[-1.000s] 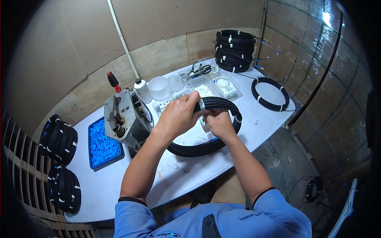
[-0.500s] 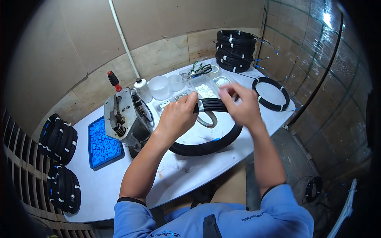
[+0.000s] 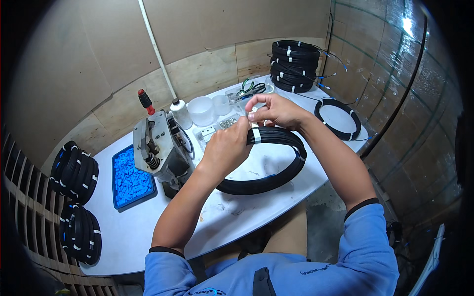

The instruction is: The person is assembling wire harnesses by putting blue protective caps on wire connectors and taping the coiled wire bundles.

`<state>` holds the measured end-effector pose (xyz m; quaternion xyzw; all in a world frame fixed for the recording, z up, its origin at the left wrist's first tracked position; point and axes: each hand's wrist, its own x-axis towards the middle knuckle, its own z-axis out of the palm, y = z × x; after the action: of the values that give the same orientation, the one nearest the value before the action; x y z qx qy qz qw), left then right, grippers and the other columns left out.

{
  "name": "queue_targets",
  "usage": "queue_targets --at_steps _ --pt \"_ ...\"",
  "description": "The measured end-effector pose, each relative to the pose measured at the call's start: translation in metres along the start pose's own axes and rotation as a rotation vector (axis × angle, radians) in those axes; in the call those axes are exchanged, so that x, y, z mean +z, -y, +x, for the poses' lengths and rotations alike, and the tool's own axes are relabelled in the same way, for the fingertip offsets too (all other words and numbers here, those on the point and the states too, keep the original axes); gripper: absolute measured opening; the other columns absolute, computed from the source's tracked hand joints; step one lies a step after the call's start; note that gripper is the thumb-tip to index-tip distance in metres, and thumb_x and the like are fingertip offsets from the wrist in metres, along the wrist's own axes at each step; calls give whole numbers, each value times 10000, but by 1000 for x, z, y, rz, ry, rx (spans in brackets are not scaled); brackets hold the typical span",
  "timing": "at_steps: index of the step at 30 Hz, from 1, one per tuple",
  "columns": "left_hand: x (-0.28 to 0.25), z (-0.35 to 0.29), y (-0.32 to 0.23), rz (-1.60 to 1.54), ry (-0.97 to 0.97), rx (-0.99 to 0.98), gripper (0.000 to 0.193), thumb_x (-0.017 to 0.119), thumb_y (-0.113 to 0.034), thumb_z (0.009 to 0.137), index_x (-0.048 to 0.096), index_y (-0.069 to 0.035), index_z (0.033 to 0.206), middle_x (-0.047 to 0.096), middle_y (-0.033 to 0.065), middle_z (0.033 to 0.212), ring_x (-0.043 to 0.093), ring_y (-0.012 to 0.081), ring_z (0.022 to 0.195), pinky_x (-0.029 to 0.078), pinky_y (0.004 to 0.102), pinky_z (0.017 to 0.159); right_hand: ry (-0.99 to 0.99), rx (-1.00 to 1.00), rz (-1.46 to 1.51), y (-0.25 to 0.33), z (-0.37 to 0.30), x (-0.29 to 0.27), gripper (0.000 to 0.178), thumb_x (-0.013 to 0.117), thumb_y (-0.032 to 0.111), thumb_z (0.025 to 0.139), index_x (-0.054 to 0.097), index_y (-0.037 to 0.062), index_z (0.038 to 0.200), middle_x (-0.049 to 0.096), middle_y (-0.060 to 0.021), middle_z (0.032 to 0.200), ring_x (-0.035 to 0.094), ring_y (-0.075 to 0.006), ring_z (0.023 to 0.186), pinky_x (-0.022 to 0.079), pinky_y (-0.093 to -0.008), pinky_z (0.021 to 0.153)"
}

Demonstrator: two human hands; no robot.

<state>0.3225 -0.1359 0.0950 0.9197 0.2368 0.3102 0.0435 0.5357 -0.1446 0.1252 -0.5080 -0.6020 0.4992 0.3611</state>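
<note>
A black coil of cable (image 3: 276, 170) lies tilted over the white table (image 3: 148, 232), its far side lifted. My left hand (image 3: 224, 148) grips the coil's upper left part beside a white band wrapped round it. My right hand (image 3: 274, 109) is just above the band, pinching the end of the white tie strip between thumb and fingers.
A grey metal crimping machine (image 3: 158, 148) stands left of my hands, with a blue tray of small blue parts (image 3: 129, 177) beside it. Plastic cups (image 3: 202, 109), scissors (image 3: 249, 90) and a stack of black coils (image 3: 294, 66) sit at the back; another coil (image 3: 339, 118) lies right.
My right hand rose from the coil's right side to above its top and now pinches the white strip. The coil has tipped up slightly; the left hand kept its grip.
</note>
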Motion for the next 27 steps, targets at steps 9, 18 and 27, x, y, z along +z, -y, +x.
queue_targets --at_steps 9,18,27 --pt "0 6 -2 -13 14 -24 237 617 -93 834 433 -3 952 640 228 763 652 424 673 518 525 592 -239 -147 -133 26 -13 14 193 710 82 880 552 5 960 650 -69 711 581 -99 585 452 -244 496" --pt "3 4 -3 -32 -76 19 306 695 -92 782 438 -22 932 627 205 693 638 422 646 504 508 583 -71 70 -329 6 4 5 190 730 69 853 544 48 887 616 -23 671 583 -77 610 463 -226 513" --pt "5 4 -4 -33 -27 48 202 578 -32 814 413 2 923 618 223 718 645 419 648 517 520 586 -165 -120 7 29 0 1 306 702 76 896 421 83 776 634 -79 714 619 -104 597 537 -240 548"
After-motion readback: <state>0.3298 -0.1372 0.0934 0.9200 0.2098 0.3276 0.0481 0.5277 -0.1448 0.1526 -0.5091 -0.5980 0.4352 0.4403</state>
